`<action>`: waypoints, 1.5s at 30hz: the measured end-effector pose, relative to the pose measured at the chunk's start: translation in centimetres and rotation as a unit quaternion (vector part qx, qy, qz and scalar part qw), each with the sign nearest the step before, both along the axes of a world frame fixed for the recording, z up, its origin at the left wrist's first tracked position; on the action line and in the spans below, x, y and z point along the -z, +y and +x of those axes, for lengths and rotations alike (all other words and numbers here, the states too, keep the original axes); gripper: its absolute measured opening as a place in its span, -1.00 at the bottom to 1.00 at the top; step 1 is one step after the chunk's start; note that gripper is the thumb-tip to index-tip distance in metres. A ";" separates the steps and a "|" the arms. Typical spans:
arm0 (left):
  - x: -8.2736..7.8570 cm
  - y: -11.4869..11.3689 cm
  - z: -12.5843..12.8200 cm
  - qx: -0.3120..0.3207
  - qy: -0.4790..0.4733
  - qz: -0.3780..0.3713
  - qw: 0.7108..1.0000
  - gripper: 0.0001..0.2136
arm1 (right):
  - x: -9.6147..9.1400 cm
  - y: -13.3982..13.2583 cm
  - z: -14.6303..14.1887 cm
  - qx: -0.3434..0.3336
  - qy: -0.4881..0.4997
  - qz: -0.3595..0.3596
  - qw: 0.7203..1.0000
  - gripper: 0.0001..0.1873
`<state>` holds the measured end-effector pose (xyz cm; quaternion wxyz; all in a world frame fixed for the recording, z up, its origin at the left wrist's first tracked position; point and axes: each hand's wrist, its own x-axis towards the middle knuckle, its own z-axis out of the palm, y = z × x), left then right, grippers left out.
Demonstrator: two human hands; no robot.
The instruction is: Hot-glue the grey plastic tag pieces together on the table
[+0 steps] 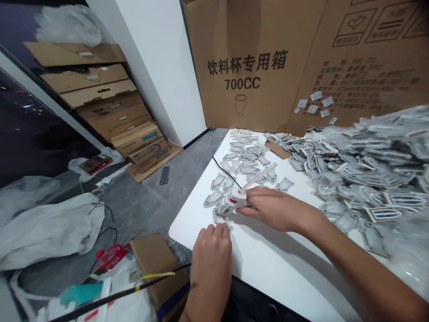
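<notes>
My right hand (264, 205) is wrapped round a white glue gun (231, 201) with a red switch. A glue stick (261, 176) juts from its back, and a black cord (223, 167) runs off over the table edge. The nozzle points down at a small grey flat piece (217, 217) near the table's left side. Close by, my left hand (212, 243) has its fingers curled at the near end of that piece; what they hold, if anything, is hidden. Rows of similar grey pieces (248, 155) lie beyond on the white table (268, 259).
A large heap of bagged grey and white pieces (375, 165) covers the table's right side. Behind stands a tall cardboard box (248, 98). On the floor to the left are stacked cartons (144, 143), a white cloth (67, 223) and an open box (154, 255) beside a red bottle (112, 256).
</notes>
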<state>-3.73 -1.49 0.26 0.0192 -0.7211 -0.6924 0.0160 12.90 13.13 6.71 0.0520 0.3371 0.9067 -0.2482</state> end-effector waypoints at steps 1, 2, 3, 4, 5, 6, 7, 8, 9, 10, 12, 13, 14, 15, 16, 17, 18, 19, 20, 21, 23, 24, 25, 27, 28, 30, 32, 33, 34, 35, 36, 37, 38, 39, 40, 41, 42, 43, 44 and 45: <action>0.1 0.0 0.0 -0.001 -0.001 0.001 1.000 -0.72 | 0.0 0.0 0.0 0.004 0.000 -0.003 1.000 -0.54; 0.1 0.0 0.0 -0.003 -0.001 0.002 1.000 -0.70 | 0.0 0.1 0.0 0.008 -0.001 -0.006 1.000 -0.55; 0.2 0.0 0.0 -0.005 0.000 0.002 1.000 -0.69 | 0.0 0.2 0.1 0.010 -0.004 -0.009 1.000 -0.55; 0.2 0.0 -0.1 -0.008 0.002 0.002 1.000 -0.69 | 0.0 0.2 0.1 0.010 -0.006 -0.011 1.000 -0.55; 0.3 0.0 -0.1 -0.012 0.003 0.002 1.000 -0.69 | 0.0 0.3 0.1 0.009 -0.009 -0.011 1.000 -0.55; 0.3 0.0 -0.1 -0.015 0.002 0.001 1.000 -0.69 | -0.1 0.3 0.1 0.008 -0.011 -0.012 1.000 -0.54; 0.3 0.0 -0.1 -0.019 0.001 0.000 1.000 -0.70 | -0.1 0.3 0.1 0.006 -0.014 -0.014 1.000 -0.54; 0.4 0.0 -0.1 -0.023 -0.001 -0.002 1.000 -0.70 | -0.1 0.4 0.1 0.004 -0.015 -0.016 1.000 -0.54; 0.4 0.0 -0.1 -0.026 -0.003 -0.004 1.000 -0.71 | -0.1 0.4 0.1 0.004 -0.017 -0.017 1.000 -0.55; 0.3 0.0 0.0 -0.029 -0.006 -0.007 1.000 -0.72 | -0.1 0.4 0.2 0.004 -0.017 -0.019 1.000 -0.56; 0.2 0.1 0.0 -0.030 -0.011 -0.013 0.999 -0.73 | 0.0 0.5 0.2 0.005 -0.018 -0.020 1.000 -0.57; 0.2 0.1 0.1 -0.029 -0.013 -0.015 0.999 -0.73 | 0.0 0.5 0.2 0.006 -0.019 -0.021 1.000 -0.57; 0.1 0.1 0.1 -0.028 -0.014 -0.017 0.999 -0.73 | 0.0 0.5 0.2 0.006 -0.020 -0.022 1.000 -0.56; 0.0 0.1 0.1 -0.026 -0.015 -0.017 0.999 -0.73 | 0.0 0.5 0.2 0.007 -0.021 -0.024 0.999 -0.55; 0.0 0.1 0.2 -0.026 -0.016 -0.016 0.999 -0.73 | 0.0 0.5 0.3 0.008 -0.021 -0.026 0.999 -0.55; 0.0 0.1 0.2 -0.027 -0.017 -0.015 0.999 -0.73 | 0.1 0.6 0.3 0.012 -0.023 -0.027 0.999 -0.55; 0.0 0.1 0.2 -0.028 -0.018 -0.015 0.999 -0.73 | 0.1 0.6 0.3 0.015 -0.024 -0.027 0.999 -0.55; 0.0 0.1 0.2 -0.028 -0.020 -0.015 0.999 -0.73 | 0.2 0.6 0.4 0.017 -0.026 -0.028 0.999 -0.55; 0.0 0.1 0.2 -0.029 -0.021 -0.016 0.999 -0.73 | 0.2 0.6 0.4 0.017 -0.026 -0.028 0.999 -0.55; 0.0 0.1 0.2 -0.029 -0.021 -0.018 0.999 -0.72 | 0.3 0.6 0.4 0.017 -0.024 -0.028 0.999 -0.55; 0.0 0.1 0.2 -0.028 -0.022 -0.025 0.999 -0.72 | 0.4 0.6 0.5 0.014 -0.017 -0.029 0.999 -0.55; 0.0 0.1 0.2 -0.028 -0.022 -0.028 0.999 -0.71 | 0.5 0.6 0.5 0.013 -0.014 -0.030 0.999 -0.54; 0.0 0.2 0.2 -0.028 -0.021 -0.030 0.999 -0.71 | 0.5 0.6 0.5 0.013 -0.012 -0.030 0.999 -0.54; 0.0 0.2 0.2 -0.029 -0.022 -0.031 0.999 -0.71 | 0.4 0.6 0.5 0.012 -0.013 -0.030 0.999 -0.54; 0.0 0.2 0.2 -0.029 -0.024 -0.030 0.999 -0.72 | 0.4 0.6 0.5 0.013 -0.016 -0.029 0.999 -0.55; 0.1 0.2 0.2 -0.028 -0.026 -0.026 0.999 -0.73 | 0.2 0.6 0.6 0.018 -0.027 -0.025 0.999 -0.56; 0.1 0.1 0.2 -0.022 -0.024 -0.019 0.999 -0.74 | 0.1 0.6 0.6 0.022 -0.035 -0.020 0.999 -0.56; 0.2 0.1 0.1 -0.019 -0.022 -0.015 0.999 -0.74 | 0.1 0.6 0.6 0.020 -0.036 -0.017 0.999 -0.56; 0.2 0.1 0.1 -0.018 -0.019 -0.010 1.000 -0.74 | 0.1 0.5 0.6 0.017 -0.036 -0.014 0.999 -0.57; 0.2 0.1 0.1 -0.016 -0.016 -0.007 1.000 -0.75 | 0.0 0.5 0.6 0.016 -0.036 -0.009 0.999 -0.57; 0.1 0.1 0.1 -0.013 -0.014 -0.005 1.000 -0.75 | 0.0 0.4 0.6 0.015 -0.037 -0.003 0.999 -0.58; 0.1 0.1 0.1 -0.009 -0.012 -0.004 1.000 -0.75 | -0.1 0.3 0.5 0.016 -0.040 0.003 0.999 -0.58; 0.0 0.1 0.0 -0.004 -0.010 -0.005 1.000 -0.75 | -0.3 0.1 0.4 0.019 -0.044 0.010 0.999 -0.57; 0.0 0.2 0.0 0.002 -0.007 -0.007 1.000 -0.74 | -0.5 0.0 0.2 0.024 -0.049 0.017 0.998 -0.57; -0.1 0.2 0.0 0.009 -0.003 -0.010 1.000 -0.74 | -0.9 -0.2 -0.1 0.029 -0.055 0.022 0.998 -0.56; -0.1 0.2 0.0 0.014 0.000 -0.013 1.000 -0.73 | -1.3 -0.5 -0.4 0.032 -0.063 0.025 0.997 -0.55; -0.2 0.2 0.1 0.018 0.002 -0.014 1.000 -0.74 | -1.8 -0.7 -0.9 0.035 -0.073 0.027 0.996 -0.55; -0.2 0.2 0.1 0.020 0.004 -0.013 1.000 -0.75 | -2.4 -1.0 -1.5 0.039 -0.084 0.031 0.995 -0.55; -0.2 0.2 0.1 0.020 0.005 -0.009 1.000 -0.75 | -3.1 -1.4 -2.1 0.040 -0.096 0.035 0.994 -0.57; -0.2 0.1 0.1 0.020 0.005 -0.002 1.000 -0.76 | -3.9 -1.7 -2.9 0.040 -0.108 0.041 0.992 -0.60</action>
